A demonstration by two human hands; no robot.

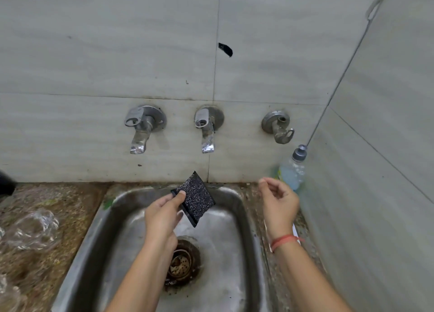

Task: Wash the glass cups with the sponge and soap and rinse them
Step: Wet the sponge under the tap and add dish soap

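Observation:
My left hand (162, 214) holds a black speckled sponge (196, 197) by its lower left edge, above the back half of the steel sink (101, 220). My right hand (278, 201) hovers over the sink's right rim with fingers loosely curled and nothing in it, just in front of a clear soap bottle (292, 168) with a grey cap that stands in the corner. Glass cups (32, 229) lie blurred on the counter to the left of the sink; another glass (9, 295) shows at the bottom left edge.
Two taps (141, 128) (206, 128) and a bare valve (279, 127) stick out of the tiled wall behind the sink. No water runs. The drain strainer (180, 262) sits mid-basin. A side wall closes in on the right. A dark object (5, 182) pokes in at the left edge.

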